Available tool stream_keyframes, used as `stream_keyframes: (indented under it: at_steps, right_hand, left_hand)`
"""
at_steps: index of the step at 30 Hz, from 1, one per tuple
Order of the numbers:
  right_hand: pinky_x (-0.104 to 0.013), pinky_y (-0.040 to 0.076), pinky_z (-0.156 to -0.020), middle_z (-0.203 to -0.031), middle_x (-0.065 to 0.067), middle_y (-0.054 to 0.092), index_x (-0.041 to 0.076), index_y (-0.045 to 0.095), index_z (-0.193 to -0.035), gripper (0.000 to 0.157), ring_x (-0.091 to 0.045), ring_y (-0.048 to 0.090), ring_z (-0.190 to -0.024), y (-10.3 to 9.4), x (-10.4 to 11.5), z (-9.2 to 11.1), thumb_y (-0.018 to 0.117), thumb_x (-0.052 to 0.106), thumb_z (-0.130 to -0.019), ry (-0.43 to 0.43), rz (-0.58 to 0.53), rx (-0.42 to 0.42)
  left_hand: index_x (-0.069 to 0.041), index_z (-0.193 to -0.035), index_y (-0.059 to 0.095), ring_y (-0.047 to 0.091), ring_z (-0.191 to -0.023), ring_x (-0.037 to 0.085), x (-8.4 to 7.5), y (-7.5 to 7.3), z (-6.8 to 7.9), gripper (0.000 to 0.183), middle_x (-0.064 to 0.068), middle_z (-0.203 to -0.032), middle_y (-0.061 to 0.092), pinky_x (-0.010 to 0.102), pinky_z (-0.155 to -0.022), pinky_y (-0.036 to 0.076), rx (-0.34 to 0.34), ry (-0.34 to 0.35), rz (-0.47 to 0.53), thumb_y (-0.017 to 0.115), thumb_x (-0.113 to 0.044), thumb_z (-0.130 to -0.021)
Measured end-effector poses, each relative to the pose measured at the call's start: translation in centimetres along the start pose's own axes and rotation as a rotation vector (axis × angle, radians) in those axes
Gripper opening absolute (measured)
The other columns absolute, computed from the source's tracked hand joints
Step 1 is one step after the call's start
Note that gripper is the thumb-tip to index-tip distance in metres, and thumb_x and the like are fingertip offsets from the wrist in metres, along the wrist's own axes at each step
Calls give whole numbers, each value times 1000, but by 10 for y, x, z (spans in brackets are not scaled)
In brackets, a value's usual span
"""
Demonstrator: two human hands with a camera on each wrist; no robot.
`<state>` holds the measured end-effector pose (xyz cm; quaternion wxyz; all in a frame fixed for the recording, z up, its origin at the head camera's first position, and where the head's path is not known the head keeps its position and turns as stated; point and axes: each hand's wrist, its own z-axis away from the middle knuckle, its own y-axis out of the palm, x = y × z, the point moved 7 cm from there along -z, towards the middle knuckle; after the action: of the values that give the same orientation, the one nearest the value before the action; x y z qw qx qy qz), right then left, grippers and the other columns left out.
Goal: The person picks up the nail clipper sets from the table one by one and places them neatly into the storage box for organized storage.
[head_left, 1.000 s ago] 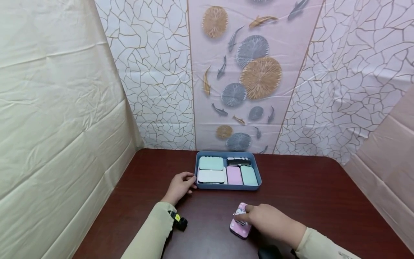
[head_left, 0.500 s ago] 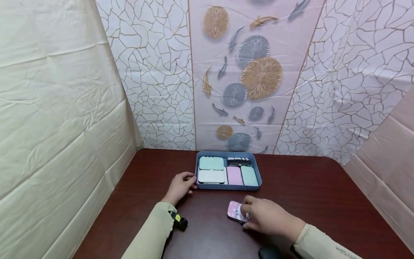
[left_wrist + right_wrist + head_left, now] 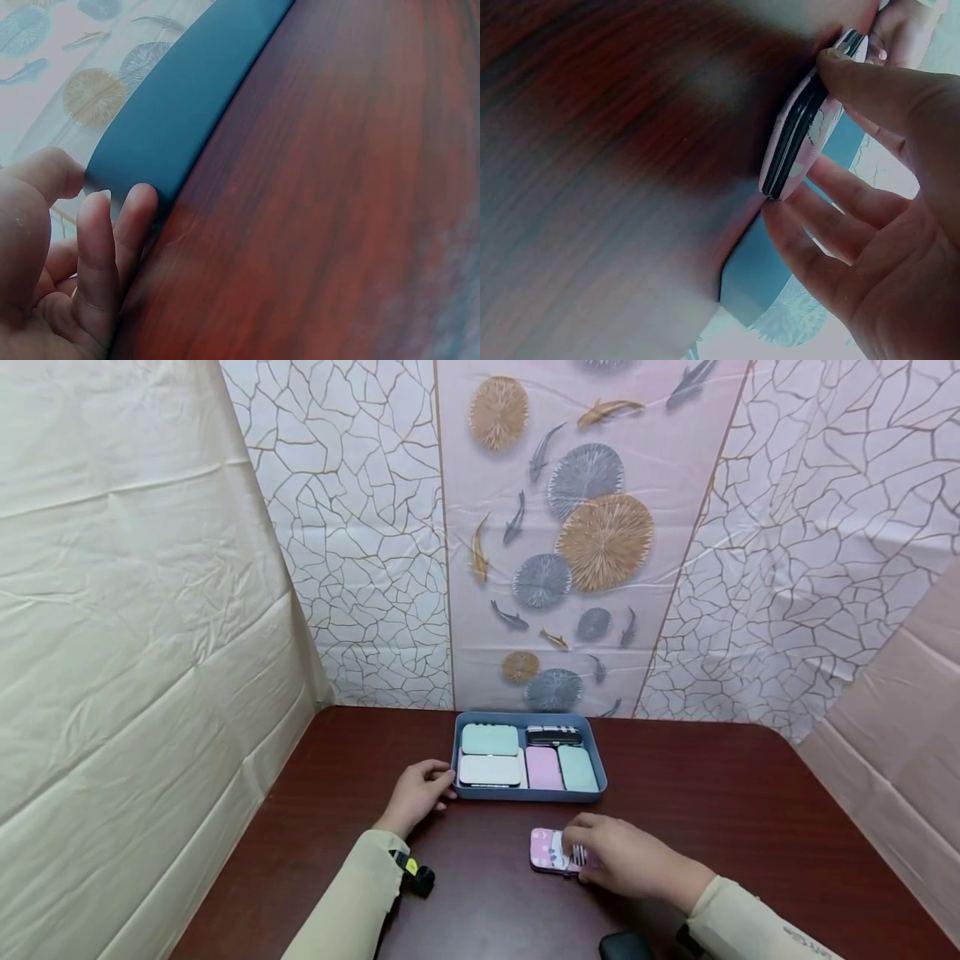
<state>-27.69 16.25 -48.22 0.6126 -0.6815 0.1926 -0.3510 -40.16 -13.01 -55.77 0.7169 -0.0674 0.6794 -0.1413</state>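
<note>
My right hand (image 3: 626, 856) holds a small pink cartoon-printed case (image 3: 545, 850) with a dark edge, which lies low over or on the table. In the right wrist view, the thumb is on one long edge of the case (image 3: 799, 135) and fingertips are at its end and far side. My left hand (image 3: 415, 793) touches the front left corner of a blue tray (image 3: 528, 794). Against the tray wall (image 3: 172, 105), the left wrist view has the thumb tip at the corner and loosely bent fingertips beside it.
Inside the tray are a mint case (image 3: 490, 739), a white case (image 3: 489, 770), a pink case (image 3: 543, 767), another mint case (image 3: 577, 767) and a black-and-white patterned case (image 3: 553, 735). A dark red-brown table (image 3: 697, 793) lies below, with patterned cloth (image 3: 375, 527) behind.
My right hand has turned the pink case from slanting lengthwise to lying nearly crosswise, its printed end pointing left. The left hand and tray have stayed in place.
</note>
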Motion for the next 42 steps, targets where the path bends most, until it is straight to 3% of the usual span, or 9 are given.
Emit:
stream_keyframes:
  at_steps: [7,13,18,23,31,39,42]
  right_hand:
    - [-17,47,-61,-100,14,53,33,58,-107,32,0,50,-72,-7,-3,-5,75,30,-80,16,-19,-21]
    - [-17,44,-60,-92,16,51,31,55,-101,31,0,48,-68,-30,-9,-15,76,27,-79,34,20,-113]
    - [-19,43,-63,-95,16,53,33,54,-100,31,-2,48,-73,-54,-28,-30,75,27,-79,121,18,-168]
    - [-25,45,-68,-95,9,56,27,55,-102,29,-8,50,-79,-68,-55,-53,75,24,-81,170,11,-189]
    - [-29,46,-70,-95,5,57,23,56,-101,24,-12,51,-81,-56,-95,-96,71,20,-83,243,27,-100]
    - [-32,48,-69,-97,1,56,16,58,-104,22,-12,52,-82,-51,-109,-122,67,13,-84,223,37,-99]
    - [-31,48,-71,-99,4,55,19,57,-105,22,-11,52,-84,-50,-116,-127,65,14,-85,246,44,-93]
  left_hand:
    - [-18,-119,61,69,-74,19,0,-2,2,37,4,-99,68,35,-58,58,-8,-4,-4,63,-39,-89]
    - [-17,-120,61,69,-75,19,-1,-3,2,37,4,-99,67,35,-58,58,-12,-5,-7,62,-38,-90]
    - [-17,-120,60,69,-75,19,-1,-5,2,37,4,-98,67,35,-58,58,-9,-5,-12,62,-38,-90]
    - [-18,-120,60,69,-74,20,0,-6,2,36,4,-98,68,35,-57,58,-12,-3,-12,62,-38,-90]
    - [-18,-119,61,69,-75,19,2,-5,2,37,4,-99,67,35,-59,58,-6,-10,-3,63,-39,-89]
    - [-18,-119,60,69,-76,19,0,-1,2,37,4,-99,67,36,-58,58,5,-4,-1,63,-40,-89]
    - [-18,-118,61,69,-75,19,-2,-1,2,36,4,-99,67,36,-58,58,0,-3,3,63,-39,-89]
